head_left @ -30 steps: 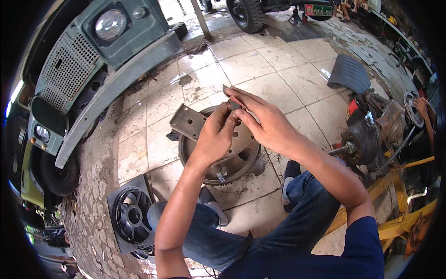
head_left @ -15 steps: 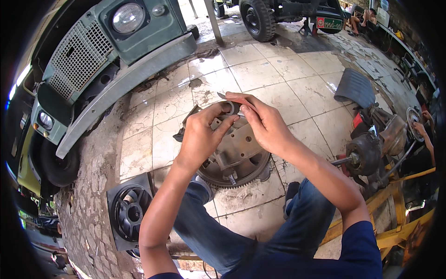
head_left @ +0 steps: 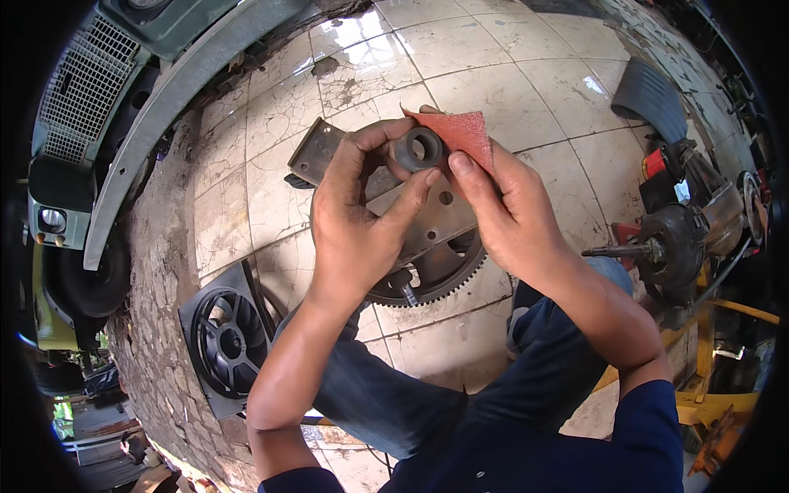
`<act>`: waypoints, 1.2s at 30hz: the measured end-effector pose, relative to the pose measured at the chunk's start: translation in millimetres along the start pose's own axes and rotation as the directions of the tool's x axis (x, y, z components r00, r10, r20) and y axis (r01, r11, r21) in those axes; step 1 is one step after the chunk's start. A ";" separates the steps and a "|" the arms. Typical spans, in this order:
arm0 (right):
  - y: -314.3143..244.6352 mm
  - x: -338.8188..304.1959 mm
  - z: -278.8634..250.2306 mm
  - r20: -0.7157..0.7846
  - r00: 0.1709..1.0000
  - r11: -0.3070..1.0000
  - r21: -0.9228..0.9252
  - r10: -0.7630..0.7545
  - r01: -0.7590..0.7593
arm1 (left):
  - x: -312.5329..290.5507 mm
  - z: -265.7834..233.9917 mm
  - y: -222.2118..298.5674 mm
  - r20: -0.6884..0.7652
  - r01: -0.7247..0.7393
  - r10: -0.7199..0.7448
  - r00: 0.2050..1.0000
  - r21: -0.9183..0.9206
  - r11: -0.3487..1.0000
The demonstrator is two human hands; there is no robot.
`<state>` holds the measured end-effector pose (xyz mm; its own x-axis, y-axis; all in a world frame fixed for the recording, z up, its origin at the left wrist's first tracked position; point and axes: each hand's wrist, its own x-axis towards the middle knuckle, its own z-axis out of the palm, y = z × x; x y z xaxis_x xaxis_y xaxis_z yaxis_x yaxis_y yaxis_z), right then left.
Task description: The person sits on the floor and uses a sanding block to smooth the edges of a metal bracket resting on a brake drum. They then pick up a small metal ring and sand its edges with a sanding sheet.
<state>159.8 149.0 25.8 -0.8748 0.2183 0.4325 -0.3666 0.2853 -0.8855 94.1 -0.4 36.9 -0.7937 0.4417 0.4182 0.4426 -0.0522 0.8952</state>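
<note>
Between the thumb and fingers of my left hand (head_left: 355,193) is a short grey metal bushing (head_left: 404,154), its round bore turned up toward me. My right hand (head_left: 511,201) pinches a piece of red sandpaper (head_left: 454,131), which is folded or curled beside the bushing. The two hands are close together, and the sandpaper's left edge lies by the bushing's rim. Below them on the floor sits a toothed flywheel (head_left: 444,275) with a flat metal plate (head_left: 423,222) across it, partly hidden by my hands. A metal bracket (head_left: 316,152) sticks out past my left hand.
A black cooling fan (head_left: 230,349) lies at my left. Beyond it stands a green vehicle with a grey bumper (head_left: 177,86). To the right are a shafted mechanical assembly (head_left: 670,246), a curved dark sheet (head_left: 649,97) and a yellow frame (head_left: 715,407). Cracked tiles (head_left: 526,90) cover the floor.
The view has tilted lower and closer to the hands. The bushing's bore now faces me more fully, and the sandpaper, earlier mostly edge-on, shows its broad red face.
</note>
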 end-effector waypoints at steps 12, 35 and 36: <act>-6.5 -3.3 -3.3 -0.032 0.990 0.960 0.251 0.137 -0.125 | 11.6 2.9 0.9 0.102 -0.328 0.321 0.942 0.485 0.811; -19.9 -10.5 -10.6 -0.003 0.966 0.829 0.513 0.260 -0.221 | 13.5 23.5 -6.7 -0.062 -0.138 0.141 0.988 0.042 0.989; -18.1 -11.1 -13.0 0.034 0.951 0.788 0.551 0.308 -0.275 | 10.3 25.5 -3.5 0.022 -0.260 0.260 0.965 0.191 0.947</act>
<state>180.3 153.6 39.2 -0.9555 0.2635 0.1331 -0.2230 -0.3489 -0.9102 95.0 27.1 34.2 -0.6416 0.4329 0.6332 0.7049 0.0074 0.7092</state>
